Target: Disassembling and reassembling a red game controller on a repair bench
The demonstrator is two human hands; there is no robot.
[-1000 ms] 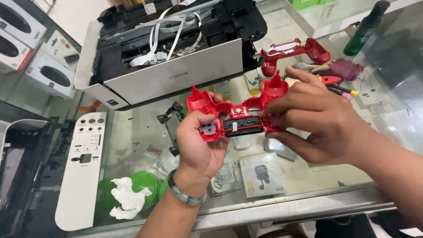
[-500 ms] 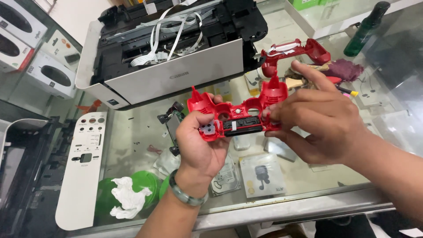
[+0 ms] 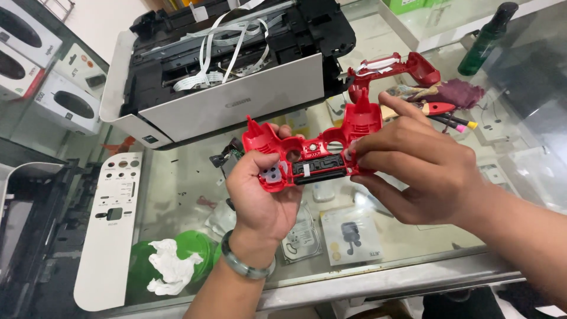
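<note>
A red game-controller shell half [image 3: 307, 156], inner side up, is held above the glass counter. My left hand [image 3: 260, 198] grips its left grip from below, thumb by a grey button pad. My right hand [image 3: 413, 168] holds the right side, fingertips pressing at the black centre part. A second red shell half [image 3: 393, 71] lies on the counter behind, beside the printer. A small circuit board [image 3: 227, 159] shows partly behind my left hand.
An opened white and black printer [image 3: 224, 71] with loose ribbon cables stands at the back. A white control panel [image 3: 112, 227] lies at left, a green container with crumpled tissue [image 3: 171, 266] below. Screwdrivers [image 3: 443, 112] and a dark bottle [image 3: 487, 38] sit at right.
My right hand shifted slightly left, with its fingers closing in on the shell's centre. The shell and my left hand stayed nearly where they were.
</note>
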